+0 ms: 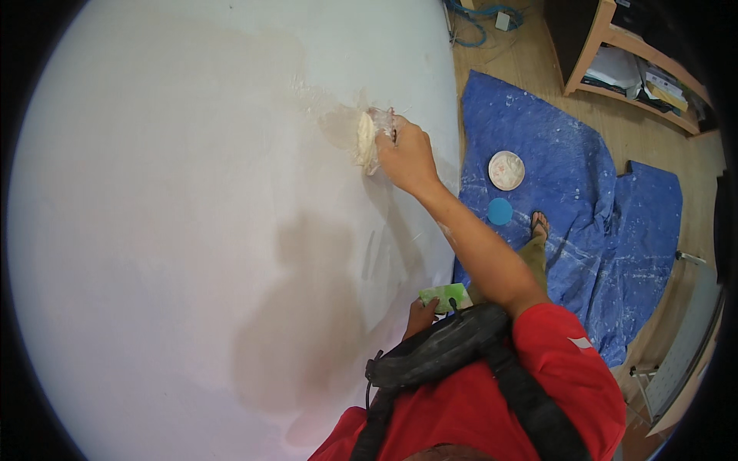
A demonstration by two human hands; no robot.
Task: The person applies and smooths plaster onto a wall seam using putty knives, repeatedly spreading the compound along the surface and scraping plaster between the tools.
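My right hand [409,157] reaches up against the white wall [177,192], fingers closed on a putty knife that is mostly hidden by the hand and the paste. A thick ridge of cream putty [365,138] lies along its edge, touching the wall. Around it spreads a damp-looking beige patch [336,127] with a rough rim. Low and close to my body, my left hand [421,316] grips a flat green-and-white rectangular piece [446,296]. A black strap pack on my chest partly covers that hand.
A blue tarp [569,146] spotted with white covers the wooden floor at right. On it sit a round tub of white paste [506,170] and a blue round lid [500,211], near my sandalled foot [540,224]. A wooden shelf unit [607,46] stands beyond, with blue cable [480,31] nearby.
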